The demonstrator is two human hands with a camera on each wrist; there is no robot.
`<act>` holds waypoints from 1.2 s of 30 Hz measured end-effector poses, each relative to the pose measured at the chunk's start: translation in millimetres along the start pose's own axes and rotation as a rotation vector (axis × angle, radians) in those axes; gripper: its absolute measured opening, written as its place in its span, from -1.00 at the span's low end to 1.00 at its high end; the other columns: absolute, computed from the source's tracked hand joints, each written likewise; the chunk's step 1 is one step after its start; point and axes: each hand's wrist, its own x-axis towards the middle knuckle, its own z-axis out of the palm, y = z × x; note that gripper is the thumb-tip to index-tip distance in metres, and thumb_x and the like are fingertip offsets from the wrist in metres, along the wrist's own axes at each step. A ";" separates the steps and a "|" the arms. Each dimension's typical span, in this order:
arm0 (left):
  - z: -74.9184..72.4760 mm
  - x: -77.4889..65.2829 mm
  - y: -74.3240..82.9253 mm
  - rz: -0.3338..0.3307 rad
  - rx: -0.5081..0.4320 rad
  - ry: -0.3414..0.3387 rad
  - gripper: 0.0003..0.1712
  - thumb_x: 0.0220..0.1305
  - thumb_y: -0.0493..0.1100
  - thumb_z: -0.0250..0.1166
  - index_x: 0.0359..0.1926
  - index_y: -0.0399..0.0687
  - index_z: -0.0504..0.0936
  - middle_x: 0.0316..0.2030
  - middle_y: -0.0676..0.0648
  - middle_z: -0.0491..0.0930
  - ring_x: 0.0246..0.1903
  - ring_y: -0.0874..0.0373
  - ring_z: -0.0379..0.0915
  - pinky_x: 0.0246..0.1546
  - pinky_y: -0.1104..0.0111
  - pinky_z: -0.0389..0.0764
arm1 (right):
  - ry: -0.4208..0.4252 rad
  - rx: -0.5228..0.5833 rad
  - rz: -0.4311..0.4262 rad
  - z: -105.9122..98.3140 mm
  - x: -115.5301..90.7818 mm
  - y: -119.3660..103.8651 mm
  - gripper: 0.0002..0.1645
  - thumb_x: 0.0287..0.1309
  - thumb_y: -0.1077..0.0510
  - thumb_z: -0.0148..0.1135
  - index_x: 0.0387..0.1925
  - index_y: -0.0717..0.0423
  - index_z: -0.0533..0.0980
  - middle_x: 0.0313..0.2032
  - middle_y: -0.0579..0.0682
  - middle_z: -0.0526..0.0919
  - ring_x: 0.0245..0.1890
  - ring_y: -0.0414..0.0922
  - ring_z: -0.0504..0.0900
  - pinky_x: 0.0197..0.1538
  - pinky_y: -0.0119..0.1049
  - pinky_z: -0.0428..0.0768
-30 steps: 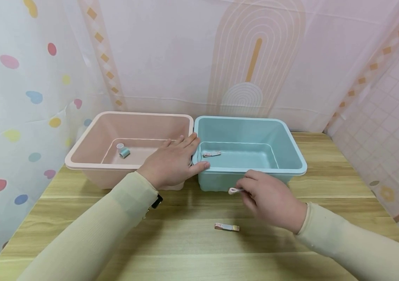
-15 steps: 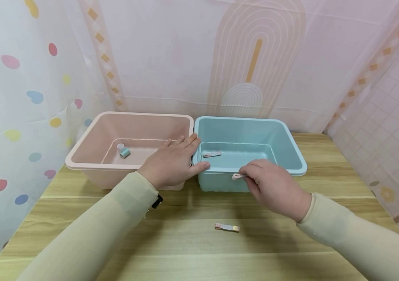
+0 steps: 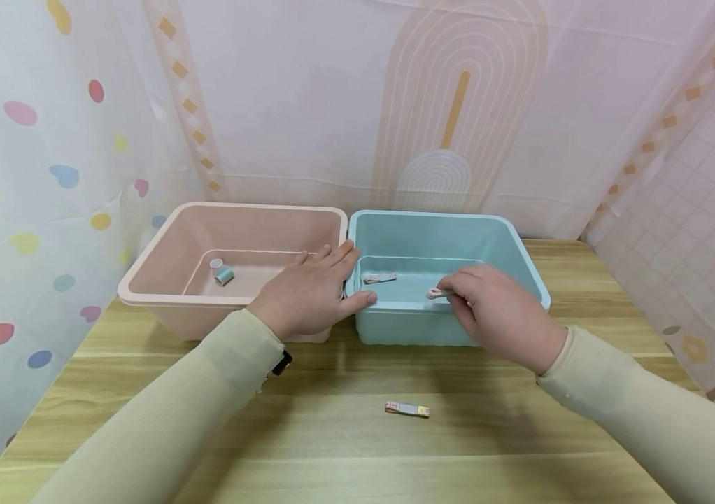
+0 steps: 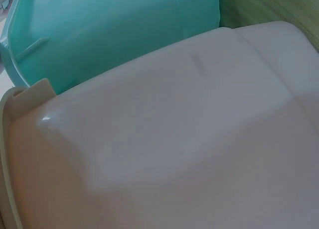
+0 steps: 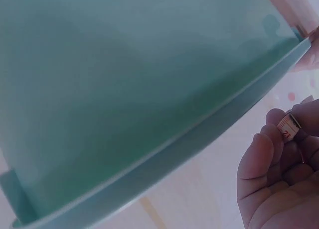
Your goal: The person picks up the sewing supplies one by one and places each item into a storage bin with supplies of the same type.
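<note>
My right hand (image 3: pixel 504 315) pinches a folded tape measure (image 3: pixel 436 293) over the front rim of the blue bin (image 3: pixel 433 329). In the right wrist view, printed marks show on the tape measure (image 5: pixel 288 128) between thumb and fingers. My left hand (image 3: pixel 310 290) lies with straight fingers across the adjoining rims of the pink bin (image 3: pixel 238 301) and the blue bin. Another folded tape measure (image 3: pixel 380 278) lies inside the blue bin at its left. A third tape measure (image 3: pixel 407 409) rests on the table in front. The left wrist view shows only bin walls, with no hand.
Inside the pink bin lie a teal thread spool (image 3: pixel 224 275) and a small white-topped piece (image 3: pixel 215 264) beside it. Both bins stand side by side on the wooden table (image 3: pixel 307 448). A patterned curtain (image 3: pixel 282 105) hangs behind them.
My right hand has risen and moved forward with the tape measure, from in front of the blue bin to above its front rim. The left hand has stayed in place.
</note>
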 end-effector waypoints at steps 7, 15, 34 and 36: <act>0.2 -0.4 -0.6 -0.002 0.000 0.003 0.08 0.49 0.58 -0.18 0.70 -0.04 0.03 0.70 -0.08 -0.04 0.65 -0.21 -0.01 0.63 -0.20 0.00 | -0.010 -0.004 0.021 -6.4 4.3 7.2 -0.76 0.26 0.45 0.34 -0.13 0.14 0.72 -0.17 -0.05 0.84 -0.24 -0.07 0.74 -0.12 -0.16 0.66; 0.3 -0.9 -0.8 -0.002 0.000 0.004 0.07 0.49 0.58 -0.18 0.70 -0.04 0.04 0.70 -0.08 -0.04 0.65 -0.21 0.00 0.63 -0.20 0.01 | -0.050 -0.063 0.087 -13.6 9.3 15.2 -0.81 0.29 0.39 0.36 -0.12 0.16 0.75 -0.20 0.01 0.84 -0.22 0.01 0.74 -0.10 -0.11 0.66; -0.6 -0.5 0.1 0.000 0.010 -0.002 0.07 0.50 0.57 -0.18 0.70 -0.04 0.04 0.70 -0.09 -0.05 0.66 -0.20 -0.03 0.63 -0.20 0.00 | -0.103 -0.083 0.150 -23.5 19.6 24.4 -0.83 0.36 0.38 0.29 -0.12 0.21 0.75 -0.16 0.08 0.83 -0.07 0.12 0.75 0.09 0.03 0.67; -0.4 -0.6 -0.1 0.000 0.009 -0.002 0.06 0.50 0.57 -0.18 0.70 -0.03 0.04 0.70 -0.09 -0.05 0.66 -0.20 -0.03 0.63 -0.20 0.00 | -0.109 -0.086 0.154 -23.8 19.8 25.8 -0.82 0.36 0.38 0.29 -0.11 0.21 0.75 -0.15 0.08 0.83 -0.06 0.12 0.75 0.11 0.03 0.66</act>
